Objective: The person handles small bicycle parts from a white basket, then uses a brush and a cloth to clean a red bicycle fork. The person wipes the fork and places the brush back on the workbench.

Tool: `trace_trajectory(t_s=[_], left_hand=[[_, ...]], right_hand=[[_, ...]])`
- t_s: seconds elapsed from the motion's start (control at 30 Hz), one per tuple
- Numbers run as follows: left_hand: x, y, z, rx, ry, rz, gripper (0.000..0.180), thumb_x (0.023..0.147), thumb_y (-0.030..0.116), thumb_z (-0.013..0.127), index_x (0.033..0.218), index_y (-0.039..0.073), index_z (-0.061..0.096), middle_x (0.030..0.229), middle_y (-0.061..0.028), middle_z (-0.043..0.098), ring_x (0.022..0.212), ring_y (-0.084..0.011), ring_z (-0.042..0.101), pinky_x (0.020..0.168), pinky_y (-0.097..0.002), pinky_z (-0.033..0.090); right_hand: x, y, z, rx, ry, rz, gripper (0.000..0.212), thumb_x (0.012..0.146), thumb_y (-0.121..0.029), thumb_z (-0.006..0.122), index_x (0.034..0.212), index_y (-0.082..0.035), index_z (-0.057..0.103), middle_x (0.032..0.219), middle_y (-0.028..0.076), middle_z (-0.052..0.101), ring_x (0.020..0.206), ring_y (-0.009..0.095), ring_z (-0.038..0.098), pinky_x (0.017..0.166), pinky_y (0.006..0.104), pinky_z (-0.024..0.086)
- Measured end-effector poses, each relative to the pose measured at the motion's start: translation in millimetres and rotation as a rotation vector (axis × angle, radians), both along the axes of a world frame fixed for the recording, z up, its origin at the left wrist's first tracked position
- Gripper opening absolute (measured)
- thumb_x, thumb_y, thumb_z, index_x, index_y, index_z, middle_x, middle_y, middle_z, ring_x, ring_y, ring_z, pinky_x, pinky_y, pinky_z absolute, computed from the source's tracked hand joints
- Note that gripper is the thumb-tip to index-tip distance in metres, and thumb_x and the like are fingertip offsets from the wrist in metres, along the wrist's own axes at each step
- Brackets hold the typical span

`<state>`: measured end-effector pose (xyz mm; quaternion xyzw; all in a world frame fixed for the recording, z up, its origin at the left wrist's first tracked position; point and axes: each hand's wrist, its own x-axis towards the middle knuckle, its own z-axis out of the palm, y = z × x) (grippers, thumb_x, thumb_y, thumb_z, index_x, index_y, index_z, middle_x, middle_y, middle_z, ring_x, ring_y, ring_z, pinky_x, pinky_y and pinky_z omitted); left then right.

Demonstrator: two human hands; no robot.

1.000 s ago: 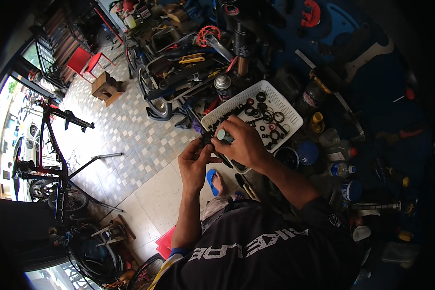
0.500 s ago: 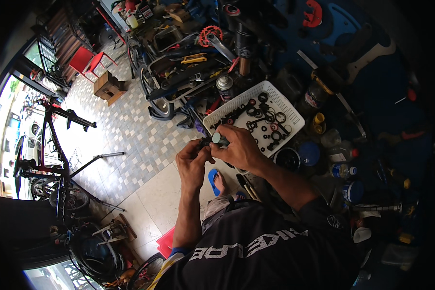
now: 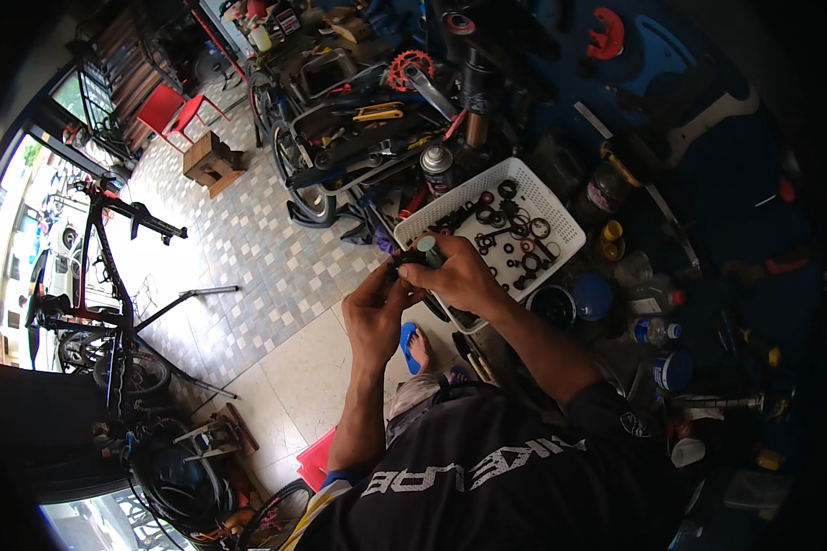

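Observation:
Both of my hands are together in front of my body, at the near left corner of a white perforated plastic basket [image 3: 565,241]. My right hand [image 3: 466,279] is wrapped round a short cylinder-shaped object with a pale grey-green round end [image 3: 426,244]. My left hand [image 3: 373,314] pinches a small dark part [image 3: 401,264] against it; its kind is too small and shaded to make out. Black rings [image 3: 518,223], seals and other small dark parts lie loose in the basket.
A spray can [image 3: 436,165] stands behind the basket, beside a bench of tools and a red chainring [image 3: 410,71]. Bottles and a blue lid [image 3: 593,297] stand to the right. Far left, a bicycle frame [image 3: 101,266] hangs on a stand with its leg [image 3: 170,308] spread over the floor.
My hands have shifted slightly right, still together. The cylinder has turned a little, its pale end now higher and more upright. The whole view has moved slightly.

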<state>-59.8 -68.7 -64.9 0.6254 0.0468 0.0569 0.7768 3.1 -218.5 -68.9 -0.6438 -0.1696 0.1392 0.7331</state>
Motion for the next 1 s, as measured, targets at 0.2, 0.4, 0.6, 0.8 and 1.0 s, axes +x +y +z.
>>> trace_trajectory(t_s=[0.2, 0.4, 0.6, 0.8, 1.0], left_hand=[[-2.8, 6.9, -9.1, -0.086, 0.01, -0.014, 0.035, 0.096, 0.001, 0.063, 0.13, -0.009, 0.061, 0.104, -0.015, 0.073, 0.088, -0.0189, 0.072, 0.081, -0.0349, 0.064], [-4.3, 5.0, -11.5, -0.156, 0.066, 0.004, 0.042, 0.096, 0.0, 0.064, 0.136, -0.009, 0.056, 0.107, -0.0158, 0.072, 0.088, -0.019, 0.072, 0.08, -0.0341, 0.065], [-4.4, 3.4, -9.6, -0.073, 0.034, -0.017, 0.044, 0.096, 0.0, 0.064, 0.138, -0.008, 0.055, 0.111, -0.0159, 0.072, 0.091, -0.0192, 0.072, 0.08, -0.0345, 0.065], [-1.8, 12.1, -9.0, -0.051, 0.059, -0.073, 0.047, 0.096, 0.0, 0.065, 0.14, -0.008, 0.053, 0.111, -0.0162, 0.072, 0.094, -0.021, 0.072, 0.082, -0.0359, 0.065], [-3.7, 4.9, -9.0, -0.145, 0.108, -0.053, 0.049, 0.095, -0.002, 0.065, 0.141, -0.008, 0.051, 0.107, -0.0172, 0.073, 0.091, -0.0244, 0.074, 0.081, -0.0362, 0.065]], right_hand=[[-0.5, -1.4, -2.0, -0.052, 0.004, 0.031, 0.022, 0.093, -0.019, 0.072, 0.102, 0.001, 0.069, 0.087, 0.007, 0.073, 0.078, 0.011, 0.067, 0.068, 0.0274, 0.056], [8.3, -11.1, 2.5, -0.131, -0.103, 0.113, 0.026, 0.09, -0.016, 0.074, 0.107, 0.002, 0.07, 0.09, 0.006, 0.074, 0.081, 0.009, 0.066, 0.072, 0.0268, 0.055], [11.1, -15.2, -4.6, -0.227, -0.065, 0.133, 0.033, 0.085, -0.019, 0.073, 0.108, 0.005, 0.069, 0.091, 0.012, 0.073, 0.084, 0.013, 0.065, 0.077, 0.0332, 0.052], [3.4, -12.8, 3.7, -0.163, 0.001, 0.08, 0.03, 0.09, -0.02, 0.073, 0.111, 0.003, 0.07, 0.09, 0.007, 0.072, 0.079, 0.013, 0.065, 0.073, 0.0315, 0.052], [8.3, -36.0, 3.2, -0.036, 0.015, 0.116, 0.024, 0.093, -0.015, 0.074, 0.112, -0.001, 0.07, 0.088, 0.001, 0.067, 0.084, 0.01, 0.063, 0.078, 0.0286, 0.053]])
